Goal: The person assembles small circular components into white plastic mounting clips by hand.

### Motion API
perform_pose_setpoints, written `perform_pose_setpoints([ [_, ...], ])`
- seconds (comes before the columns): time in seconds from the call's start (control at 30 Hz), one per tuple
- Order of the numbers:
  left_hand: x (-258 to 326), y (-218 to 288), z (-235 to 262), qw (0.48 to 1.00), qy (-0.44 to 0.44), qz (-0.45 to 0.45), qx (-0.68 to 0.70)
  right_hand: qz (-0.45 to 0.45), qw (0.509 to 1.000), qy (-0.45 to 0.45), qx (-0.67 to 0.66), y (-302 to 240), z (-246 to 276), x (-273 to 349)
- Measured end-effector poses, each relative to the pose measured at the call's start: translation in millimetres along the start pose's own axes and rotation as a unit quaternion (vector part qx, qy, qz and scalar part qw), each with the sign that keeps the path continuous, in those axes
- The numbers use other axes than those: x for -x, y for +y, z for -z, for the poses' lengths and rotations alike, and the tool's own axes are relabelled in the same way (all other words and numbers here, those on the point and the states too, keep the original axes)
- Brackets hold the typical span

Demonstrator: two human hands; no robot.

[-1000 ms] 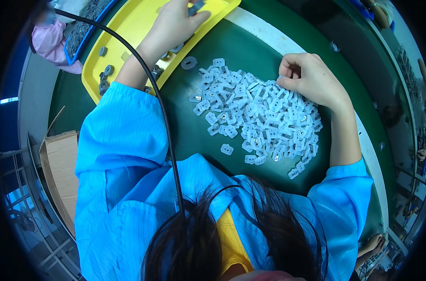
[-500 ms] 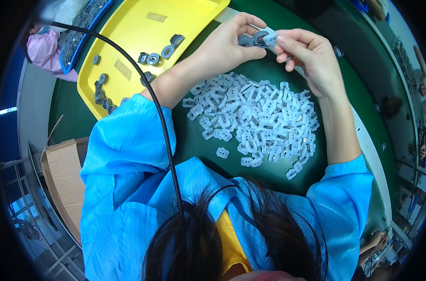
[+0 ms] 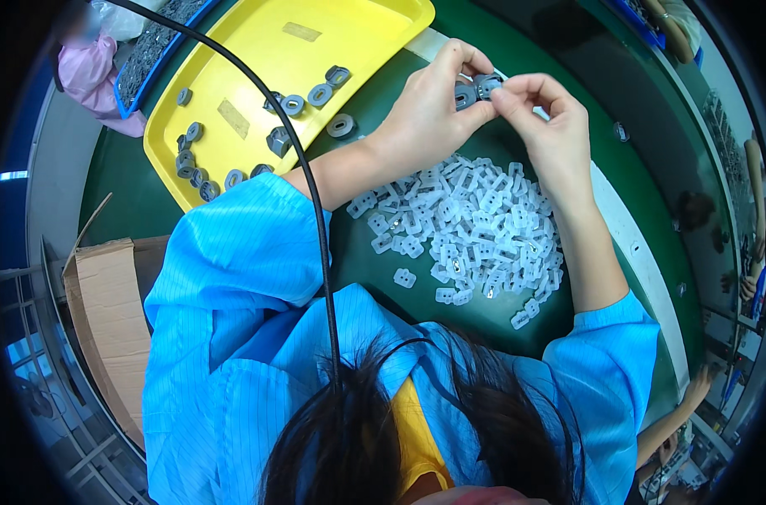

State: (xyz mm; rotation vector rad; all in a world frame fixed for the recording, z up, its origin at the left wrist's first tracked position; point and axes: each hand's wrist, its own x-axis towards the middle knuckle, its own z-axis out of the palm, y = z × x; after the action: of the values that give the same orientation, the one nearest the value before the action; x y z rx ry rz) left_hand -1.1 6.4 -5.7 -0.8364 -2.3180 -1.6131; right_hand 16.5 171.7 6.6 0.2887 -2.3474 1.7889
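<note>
Above the far edge of the loose pile, my left hand [image 3: 429, 109] is closed around two grey round plastic parts. One grey part [image 3: 465, 97] sits deeper in the fingers; the other grey part [image 3: 487, 82] is at the fingertips. My right hand [image 3: 555, 139] pinches that outer part from the right with thumb and forefinger. Whether a translucent piece sits in it is too small to tell. Below both hands lies a heap of translucent white two-holed plastic pieces [image 3: 492, 223] on the green tabletop [image 3: 366, 290].
A yellow tray [image 3: 349, 38] at the far left holds several grey parts [image 3: 320, 94]. One grey ring part [image 3: 341, 126] lies between tray and left wrist. A black cable [image 3: 316, 202] crosses my left arm. An open cardboard box [image 3: 109, 311] stands at left. Co-workers' hands [image 3: 694, 391] show at right.
My right hand has brought the translucent piece against the grey part in my left hand, where it no longer shows clearly. The view has shifted slightly, uncovering the grey ring part beside the tray.
</note>
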Motion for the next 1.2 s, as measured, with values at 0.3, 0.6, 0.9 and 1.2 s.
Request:
perform_pose_setpoints([
  [0.3,-2,7,7,0.997,-0.072,-0.013,0.000,-0.116,0.963,-0.129,-0.206,15,20,-10],
  [0.6,-19,0,30,0.940,-0.274,0.122,0.160,-0.164,0.954,-0.210,-0.136,0,29,-14],
  [0.9,-16,-1,15,0.852,-0.072,0.248,0.455,0.304,0.934,0.068,0.176,-1,6,-7],
  [1.2,-12,8,15,0.881,-0.096,0.287,0.363,-0.136,0.960,-0.085,-0.229,28,45,-30],
])
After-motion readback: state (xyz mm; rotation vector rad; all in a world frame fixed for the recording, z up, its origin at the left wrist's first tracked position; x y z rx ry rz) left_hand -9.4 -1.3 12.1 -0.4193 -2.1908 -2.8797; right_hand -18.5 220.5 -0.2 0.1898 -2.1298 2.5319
